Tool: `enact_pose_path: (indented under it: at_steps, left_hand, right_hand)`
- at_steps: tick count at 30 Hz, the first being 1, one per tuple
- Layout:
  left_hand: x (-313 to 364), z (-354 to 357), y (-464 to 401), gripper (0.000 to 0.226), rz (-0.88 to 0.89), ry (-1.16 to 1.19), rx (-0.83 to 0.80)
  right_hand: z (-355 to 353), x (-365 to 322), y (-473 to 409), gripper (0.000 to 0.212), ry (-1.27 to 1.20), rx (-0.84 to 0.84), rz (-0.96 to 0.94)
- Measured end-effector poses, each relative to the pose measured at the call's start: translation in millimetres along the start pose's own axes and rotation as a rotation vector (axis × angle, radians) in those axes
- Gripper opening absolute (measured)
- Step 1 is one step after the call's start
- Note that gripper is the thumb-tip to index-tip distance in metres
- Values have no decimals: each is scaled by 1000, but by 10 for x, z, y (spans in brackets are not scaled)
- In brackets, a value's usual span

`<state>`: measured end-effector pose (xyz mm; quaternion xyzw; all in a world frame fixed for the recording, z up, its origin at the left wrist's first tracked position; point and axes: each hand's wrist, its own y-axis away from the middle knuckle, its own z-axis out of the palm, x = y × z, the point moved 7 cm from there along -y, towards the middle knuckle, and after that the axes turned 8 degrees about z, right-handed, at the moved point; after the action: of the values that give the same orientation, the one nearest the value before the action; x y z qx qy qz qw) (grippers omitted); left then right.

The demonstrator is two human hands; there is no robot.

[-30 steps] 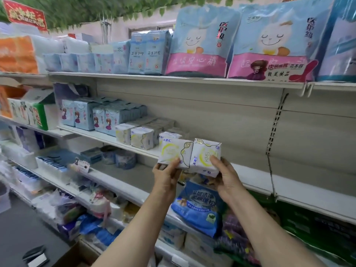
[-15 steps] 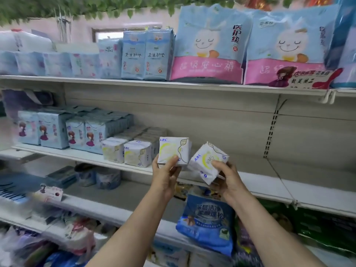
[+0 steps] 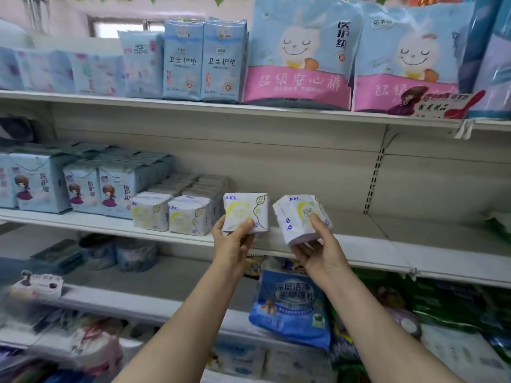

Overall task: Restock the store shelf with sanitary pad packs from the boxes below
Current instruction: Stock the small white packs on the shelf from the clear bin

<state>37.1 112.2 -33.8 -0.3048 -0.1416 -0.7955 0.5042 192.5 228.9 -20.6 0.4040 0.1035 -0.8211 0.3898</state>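
My left hand (image 3: pixel 233 243) grips a white ABC pad pack (image 3: pixel 246 210) upright at the front of the middle shelf (image 3: pixel 359 244), just right of two matching white packs (image 3: pixel 171 215) standing in a row. My right hand (image 3: pixel 320 250) holds a second white ABC pack (image 3: pixel 300 217), tilted, a little to the right and apart from the first. Both packs hang over the shelf's front part; whether the left one touches the shelf I cannot tell.
Light-blue packs with a cartoon girl (image 3: pixel 83 186) fill the middle shelf's left. Large bunny-print bags (image 3: pixel 301 53) and blue liner packs (image 3: pixel 203 60) stand on the top shelf. A blue bag (image 3: pixel 293 305) and green bags (image 3: pixel 448 302) lie on lower shelves. A slotted upright (image 3: pixel 373 183) divides the back panel.
Both hands have carried their packs up and toward the middle shelf. The two packs, side by side a second ago, have drawn apart, and the right one has tilted.
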Motion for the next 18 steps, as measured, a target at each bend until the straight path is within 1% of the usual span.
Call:
enact_pose_path:
  at_steps: [3,5,8,12,14,18]
  left_hand:
    - [-21,22,42,70,-11,-11,-1]
    - [-28,30,49,69,-12,-17,0]
    - [-33,41,55,66,-21,-13,-6]
    - [-19,4,74,64,-36,-9,-3]
    - [-1,-14,96,65,-36,-12,-13]
    - [35,-28,138,64,-32,-12,-44]
  right_hand:
    - [112,-12,48,44,-2,-19,-39]
    - [161,-5,82,39,-15,-35,-51]
    - [178,28,128,26,-42,-38,-41]
    - [170,66,173,25,-18,-15,-29]
    - [167,73,190,20,-12,-1,-32]
    - [196,103,219,13,-68,-21,-18]
